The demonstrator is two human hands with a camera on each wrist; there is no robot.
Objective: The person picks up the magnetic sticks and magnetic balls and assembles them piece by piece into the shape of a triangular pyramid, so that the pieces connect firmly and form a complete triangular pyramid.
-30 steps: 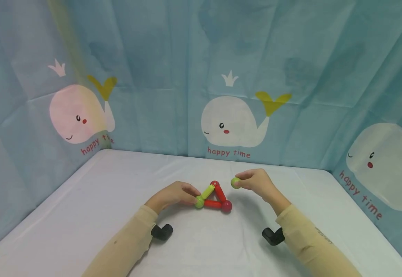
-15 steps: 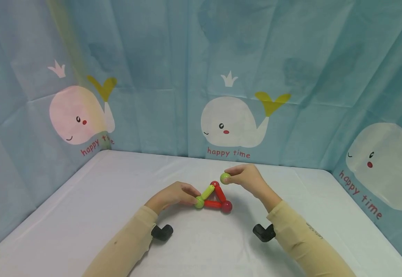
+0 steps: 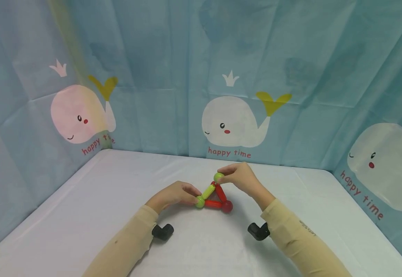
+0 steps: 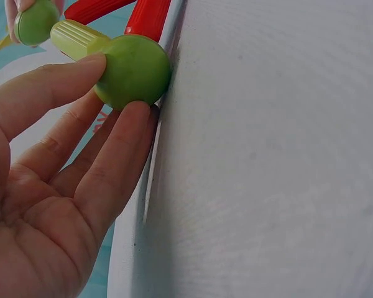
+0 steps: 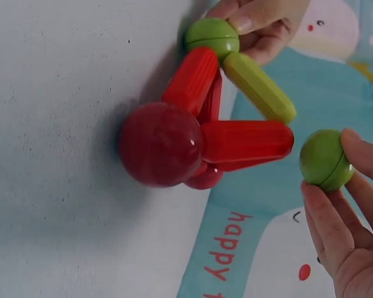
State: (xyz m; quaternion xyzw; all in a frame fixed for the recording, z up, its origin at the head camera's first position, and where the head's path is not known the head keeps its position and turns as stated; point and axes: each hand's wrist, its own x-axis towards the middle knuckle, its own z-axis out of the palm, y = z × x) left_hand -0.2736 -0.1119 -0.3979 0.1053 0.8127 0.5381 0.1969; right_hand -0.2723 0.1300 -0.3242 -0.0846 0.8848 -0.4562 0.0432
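Note:
My left hand (image 3: 176,194) pinches a green ball (image 4: 133,71) at the left corner of a small structure of balls and ribbed rods. A yellow-green rod (image 5: 258,87) and a red rod (image 5: 191,81) meet at that ball. A dark red ball (image 5: 160,144) forms the near right corner, with another red rod (image 5: 248,139) slanting up from it. Behind it a second red ball (image 5: 204,178) is partly hidden. My right hand (image 3: 244,179) pinches a loose green ball (image 5: 326,159) close above the raised rod ends; a narrow gap shows in the right wrist view.
The structure stands on a white-covered table (image 3: 194,246). Behind it hangs a blue curtain (image 3: 159,115) with printed whales. Black angled pieces (image 3: 162,232) stick out at both wrists.
My right hand has carried its green ball leftward to the top of the structure. My left hand keeps its pinch on the corner ball and stays in place.

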